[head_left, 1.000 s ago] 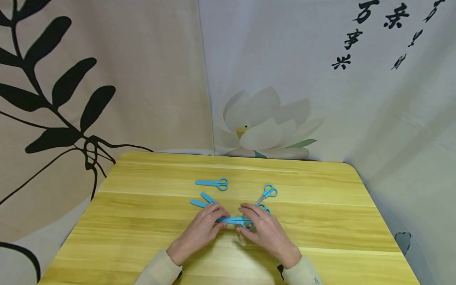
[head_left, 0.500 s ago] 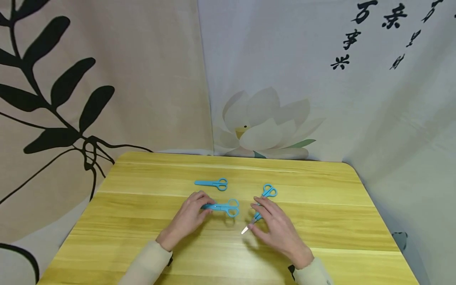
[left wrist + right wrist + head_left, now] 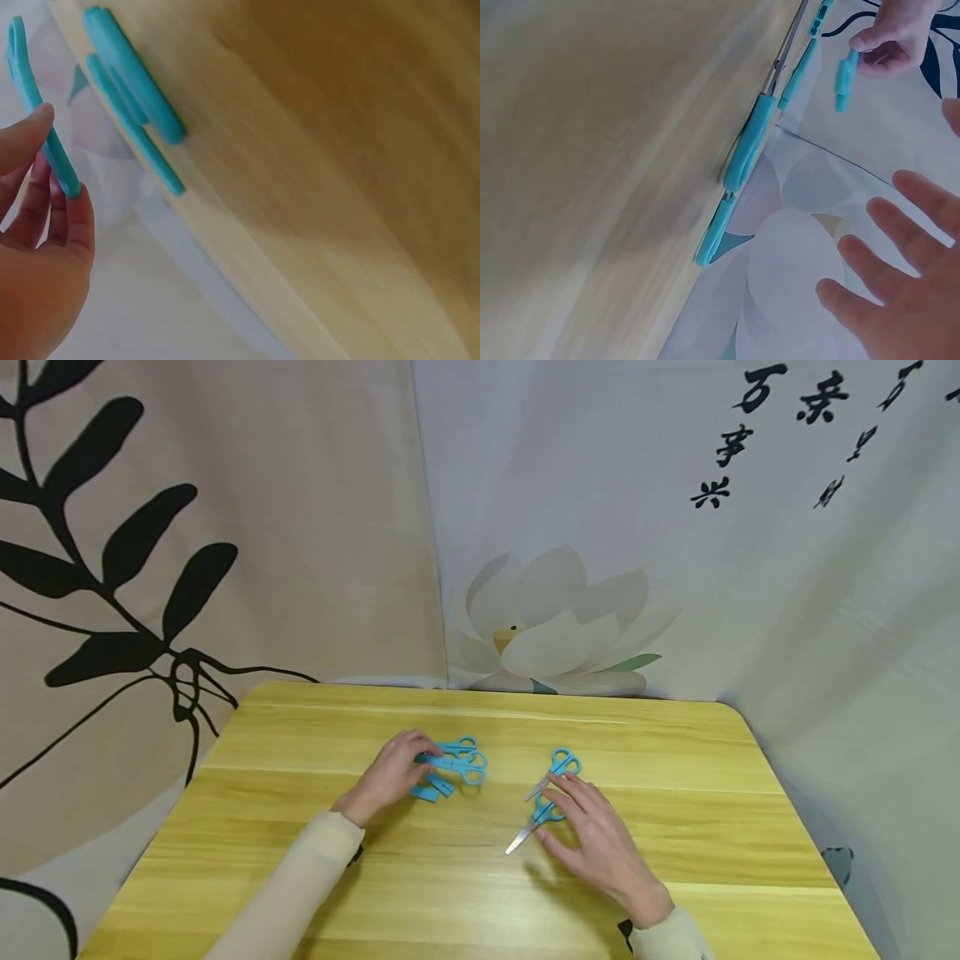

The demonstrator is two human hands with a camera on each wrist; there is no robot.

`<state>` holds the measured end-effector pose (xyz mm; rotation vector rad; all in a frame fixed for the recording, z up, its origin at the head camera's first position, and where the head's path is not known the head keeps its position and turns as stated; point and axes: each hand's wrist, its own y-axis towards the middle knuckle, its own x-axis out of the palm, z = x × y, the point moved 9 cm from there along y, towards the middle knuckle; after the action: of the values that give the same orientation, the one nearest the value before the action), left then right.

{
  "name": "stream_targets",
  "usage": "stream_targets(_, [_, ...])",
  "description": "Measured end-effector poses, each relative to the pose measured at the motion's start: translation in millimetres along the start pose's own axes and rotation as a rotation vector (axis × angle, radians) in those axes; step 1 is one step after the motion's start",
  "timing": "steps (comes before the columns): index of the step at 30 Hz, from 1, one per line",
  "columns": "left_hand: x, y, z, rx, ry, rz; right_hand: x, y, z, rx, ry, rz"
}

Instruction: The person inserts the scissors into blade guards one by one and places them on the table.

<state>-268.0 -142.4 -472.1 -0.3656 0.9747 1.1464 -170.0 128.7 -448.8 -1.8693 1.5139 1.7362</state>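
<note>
My left hand (image 3: 384,777) pinches a pair of blue scissors (image 3: 463,766) by its covered blade end. In the left wrist view the held scissors (image 3: 30,79) are lifted off the table. Just behind them lies another sheathed pair of scissors (image 3: 468,742), partly hidden. Two loose blue blade covers (image 3: 440,785) lie below, partly behind the left fingers. My right hand (image 3: 603,847) hovers beside two uncovered scissors: a nearer pair (image 3: 540,814) with its blade toward me, and a farther pair (image 3: 567,762). In the right wrist view the right hand's fingers (image 3: 885,266) are spread and hold nothing.
Everything lies on a yellow wood-grain table (image 3: 315,718) with rounded far corners. A printed cloth (image 3: 345,527) hangs behind its far edge. The exposed blade (image 3: 520,841) of the nearer scissors points to the front left.
My left hand has carried the sheathed scissors away from me and left, beside the sheathed pair. The right hand has let go of the nearer uncovered scissors and drawn slightly back to the right.
</note>
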Motion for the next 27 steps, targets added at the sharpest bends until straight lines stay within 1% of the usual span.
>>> stream_targets(5, [8.3,8.6,-15.2,-0.01,0.017,-0.04,-4.9,-1.0,-1.1,-0.021,0.006,0.043])
stream_targets(11, [14.5,6.8,-28.7,-0.063,0.043,-0.098,-7.9,3.9,-5.5,-0.051,0.018,0.078])
stream_targets(16, [16.9,5.4,-33.8,-0.099,0.035,-0.132,-8.1,6.0,-6.0,-0.04,0.016,0.073])
stream_targets(20, [17.4,5.3,-36.0,-0.111,0.012,-0.158,-8.0,6.5,-6.1,-0.039,0.019,0.073])
stream_targets(24, [17.9,4.9,-36.9,-0.109,-0.004,-0.185,-8.0,6.6,-6.3,-0.046,0.016,0.079])
stream_targets(27, [17.9,3.4,-36.8,-0.094,-0.007,-0.204,-8.1,6.3,-6.4,-0.05,0.013,0.082])
